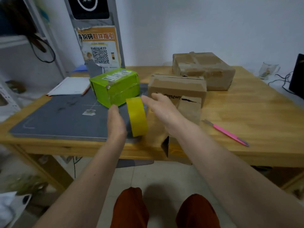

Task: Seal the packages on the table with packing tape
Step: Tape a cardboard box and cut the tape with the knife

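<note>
Packages sit on the wooden table (246,112), the widest thing in view. A grey mat (62,116) covers its left part. At the back right lies the big brown taped box (204,69); just in front of it is a smaller cardboard box (177,86), and nearer still, at the table's front edge, a third carton (190,111) with a flap hanging open. A green package (115,86) rests on the mat, tilted, with a white label on top. Behind it, white papers (70,86) lie at the mat's far corner. The left hand (116,122) and right hand (162,107) are both wide, fingers straight, palms facing each other. Between them the yellow packing tape roll (137,116) stands on edge on the mat; whether either palm touches it cannot be told. A pink knife (228,133) lies to the right, well apart.
</note>
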`<action>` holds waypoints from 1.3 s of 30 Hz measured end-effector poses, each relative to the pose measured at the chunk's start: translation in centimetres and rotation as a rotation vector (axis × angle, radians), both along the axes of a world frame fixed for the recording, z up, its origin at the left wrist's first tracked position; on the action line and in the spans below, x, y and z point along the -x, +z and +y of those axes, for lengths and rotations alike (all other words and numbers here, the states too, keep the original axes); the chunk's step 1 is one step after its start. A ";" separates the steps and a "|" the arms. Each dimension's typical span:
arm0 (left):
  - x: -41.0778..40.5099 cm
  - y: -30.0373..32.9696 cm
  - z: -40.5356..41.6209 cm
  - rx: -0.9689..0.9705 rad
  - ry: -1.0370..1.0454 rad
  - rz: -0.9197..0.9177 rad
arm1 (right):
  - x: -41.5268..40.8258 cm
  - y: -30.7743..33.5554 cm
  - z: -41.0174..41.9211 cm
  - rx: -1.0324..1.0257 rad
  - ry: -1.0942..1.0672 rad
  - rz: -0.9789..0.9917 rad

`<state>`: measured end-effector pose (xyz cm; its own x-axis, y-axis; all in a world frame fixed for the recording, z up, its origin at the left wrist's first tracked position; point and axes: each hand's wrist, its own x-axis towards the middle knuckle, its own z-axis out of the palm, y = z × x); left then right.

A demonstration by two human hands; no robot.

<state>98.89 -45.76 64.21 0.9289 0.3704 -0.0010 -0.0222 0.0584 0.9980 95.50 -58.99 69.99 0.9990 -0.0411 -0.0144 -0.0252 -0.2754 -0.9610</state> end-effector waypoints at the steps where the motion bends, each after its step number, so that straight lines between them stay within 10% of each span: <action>1: 0.0 -1.4 0.7 -0.117 -0.027 0.075 | -0.2 -0.5 0.8 -0.053 -0.007 0.057; 5: -0.7 -6.1 2.5 -1.064 -0.417 0.176 | -1.2 -2.1 2.9 -0.077 0.026 0.118; 7: -0.8 -6.5 2.3 -1.163 -0.470 0.166 | -1.7 -2.5 3.1 -0.115 0.003 0.107; 20: -0.9 -3.3 0.6 -0.255 -0.244 0.022 | -2.2 -1.6 2.8 -0.567 0.057 -0.051; 29: -1.3 2.8 -0.4 0.162 -0.646 0.117 | -0.6 3.2 -1.3 -0.969 -0.002 -0.166; 39: 0.5 6.7 -8.2 0.435 -0.815 -0.016 | 1.9 6.2 -7.5 -0.380 -0.273 -0.501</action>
